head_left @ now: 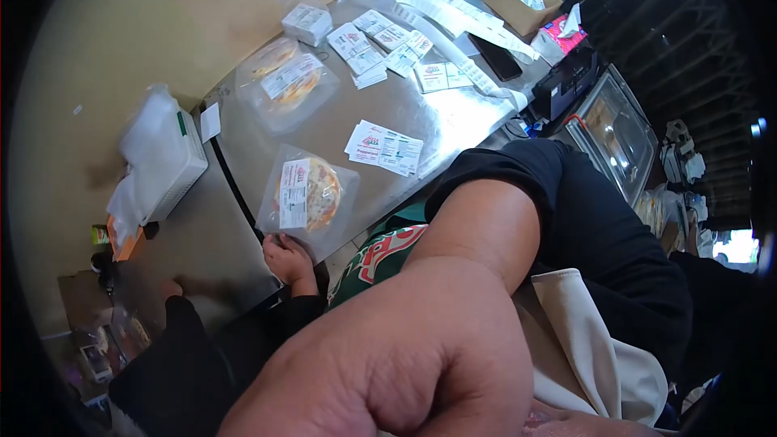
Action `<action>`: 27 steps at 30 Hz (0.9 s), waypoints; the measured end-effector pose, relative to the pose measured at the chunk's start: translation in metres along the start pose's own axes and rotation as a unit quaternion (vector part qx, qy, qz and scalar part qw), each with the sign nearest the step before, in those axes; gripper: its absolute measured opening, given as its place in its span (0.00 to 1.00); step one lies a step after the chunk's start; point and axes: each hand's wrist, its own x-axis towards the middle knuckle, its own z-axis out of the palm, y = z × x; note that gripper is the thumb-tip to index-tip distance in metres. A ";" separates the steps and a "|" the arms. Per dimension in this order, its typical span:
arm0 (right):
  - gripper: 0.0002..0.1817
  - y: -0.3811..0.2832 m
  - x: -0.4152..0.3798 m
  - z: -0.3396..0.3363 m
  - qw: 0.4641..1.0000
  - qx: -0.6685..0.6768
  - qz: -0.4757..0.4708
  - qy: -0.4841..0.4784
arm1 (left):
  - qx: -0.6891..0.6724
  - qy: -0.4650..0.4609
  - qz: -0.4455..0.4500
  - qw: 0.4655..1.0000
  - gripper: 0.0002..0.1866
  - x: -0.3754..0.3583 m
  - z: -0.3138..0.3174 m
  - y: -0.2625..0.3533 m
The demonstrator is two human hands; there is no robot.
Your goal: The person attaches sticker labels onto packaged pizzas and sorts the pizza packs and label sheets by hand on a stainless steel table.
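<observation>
My right hand [364, 372] is very large at the bottom, close to the camera. Its fingers are hidden past the frame's edge. Above the table's front edge, my left hand [289, 261] has its fingers curled at the lower corner of a packaged pizza [322, 194]. That pizza is small and round, in a clear plastic pack with a white printed label [294, 193]. Beside it on the steel table lies a fanned stack of labels [384, 147]. Farther back are more packaged pizzas [289, 85], overlapping each other.
Several label stacks [356, 48], a long label strip [453, 32] and a dark phone [495, 57] lie at the back. A cardboard box [518, 6] stands behind them. A plastic-lined white basket [180, 166] is at left. Near the lower left is another person's dark sleeve [174, 364].
</observation>
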 end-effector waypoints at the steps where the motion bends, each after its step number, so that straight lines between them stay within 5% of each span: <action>1: 0.09 -0.001 -0.002 0.001 1.000 -0.006 -0.003 -0.002 | 0.006 0.018 -0.016 1.000 0.18 -0.001 0.016 -0.010; 27: 0.08 -0.006 -0.014 -0.002 0.996 -0.075 -0.039 -0.039 | 0.040 -0.023 -0.002 0.999 0.17 -0.001 -0.009 0.016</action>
